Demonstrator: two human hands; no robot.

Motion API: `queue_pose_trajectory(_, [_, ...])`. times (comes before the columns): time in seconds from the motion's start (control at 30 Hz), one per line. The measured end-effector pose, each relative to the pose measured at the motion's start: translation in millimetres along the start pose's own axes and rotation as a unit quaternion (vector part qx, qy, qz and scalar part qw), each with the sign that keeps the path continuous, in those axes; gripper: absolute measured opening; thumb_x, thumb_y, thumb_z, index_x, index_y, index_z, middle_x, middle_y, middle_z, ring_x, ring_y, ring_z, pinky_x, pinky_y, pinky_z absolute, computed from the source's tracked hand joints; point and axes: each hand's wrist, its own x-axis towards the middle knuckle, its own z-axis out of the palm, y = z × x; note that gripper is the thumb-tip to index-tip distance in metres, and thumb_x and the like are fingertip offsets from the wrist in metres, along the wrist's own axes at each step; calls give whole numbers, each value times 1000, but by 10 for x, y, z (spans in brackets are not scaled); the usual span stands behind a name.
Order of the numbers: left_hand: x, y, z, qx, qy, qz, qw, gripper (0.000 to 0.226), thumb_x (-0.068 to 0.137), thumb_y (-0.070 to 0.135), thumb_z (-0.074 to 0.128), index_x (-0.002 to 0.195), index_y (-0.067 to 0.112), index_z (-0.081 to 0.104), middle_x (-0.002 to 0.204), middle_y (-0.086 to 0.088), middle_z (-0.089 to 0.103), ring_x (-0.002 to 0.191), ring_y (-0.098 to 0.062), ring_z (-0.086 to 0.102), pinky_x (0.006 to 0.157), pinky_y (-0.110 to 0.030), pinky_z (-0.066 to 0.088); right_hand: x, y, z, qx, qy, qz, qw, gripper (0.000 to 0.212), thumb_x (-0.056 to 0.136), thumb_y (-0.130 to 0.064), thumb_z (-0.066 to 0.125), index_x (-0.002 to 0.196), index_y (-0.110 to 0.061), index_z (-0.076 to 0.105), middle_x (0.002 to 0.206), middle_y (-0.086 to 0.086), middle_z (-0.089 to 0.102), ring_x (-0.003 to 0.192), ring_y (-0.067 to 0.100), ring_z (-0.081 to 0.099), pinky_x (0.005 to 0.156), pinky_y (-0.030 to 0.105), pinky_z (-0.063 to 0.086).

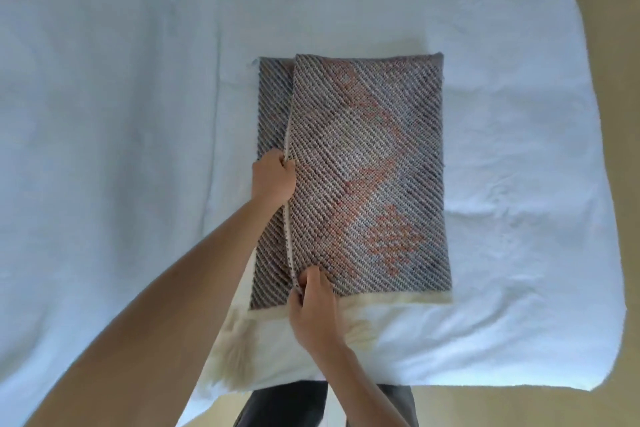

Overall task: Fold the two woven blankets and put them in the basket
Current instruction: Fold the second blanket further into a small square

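Head view: on the white sheet (121,114), the half-folded woven blanket (367,166) lay flat; the left hand (273,178) gripped and the right hand (313,310) pinched its top layer's free edge, seemingly to square the fold.

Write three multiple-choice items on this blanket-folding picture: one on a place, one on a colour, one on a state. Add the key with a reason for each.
1. Where does the left hand grip the blanket?
A. its right edge
B. the top layer's left edge
C. its far right corner

2. What colour is the blanket's woven motif?
A. green
B. yellow
C. salmon pink

3. How does the blanket lie on the white sheet?
A. folded, one layer over another
B. rolled up
C. spread out in a single layer

Key:
1 B, the hand curls over that pale edge.
2 C, pinkish diamond shapes run down the top layer.
3 A, a lower layer shows to the left of the top layer's edge.
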Motion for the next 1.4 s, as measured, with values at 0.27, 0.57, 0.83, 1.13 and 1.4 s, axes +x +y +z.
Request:
queue_pose_trajectory(0.27, [167,-244,-97,-1,2,-7,1000,13,97,14,41,92,8,52,84,-3,50,65,-12,42,65,-24,32,129,-177,305,1,-9,24,1000,7,94,-13,45,100,-15,42,96,-1,48,71,7,42,60,18,34])
queue_pose_trajectory(0.57, [198,-359,-103,-24,-11,-25,999,19,98,16,41,103,6,56,90,-5,51,79,-20,48,69,-28,38,131,-283,419,6,-3,24,1000,7,93,-12,45,99,-14,43,97,1,49,71,13,46,60,23,34])
queue_pose_trajectory(0.83, [-301,-740,-69,-12,-108,-64,992,18,90,30,52,91,12,49,75,2,49,62,-10,45,52,-24,37,134,-112,413,55,-75,27,995,27,91,-6,49,117,-13,54,112,-1,55,97,9,55,83,19,48])
queue_pose_trajectory(1.13, [-1398,-1519,157,-25,-185,-118,975,39,78,41,65,108,18,56,89,3,65,75,-14,62,60,-21,48,139,251,47,-32,-46,-10,998,22,92,-7,46,110,-11,58,110,0,55,96,12,54,86,24,46])
queue_pose_trajectory(1.4, [-1557,-1772,73,218,-225,-40,949,49,80,15,51,129,16,44,120,-4,47,115,-23,42,92,-33,40,242,213,-65,-155,-80,-100,980,30,94,-10,42,122,-12,54,120,3,51,111,18,48,93,29,42])
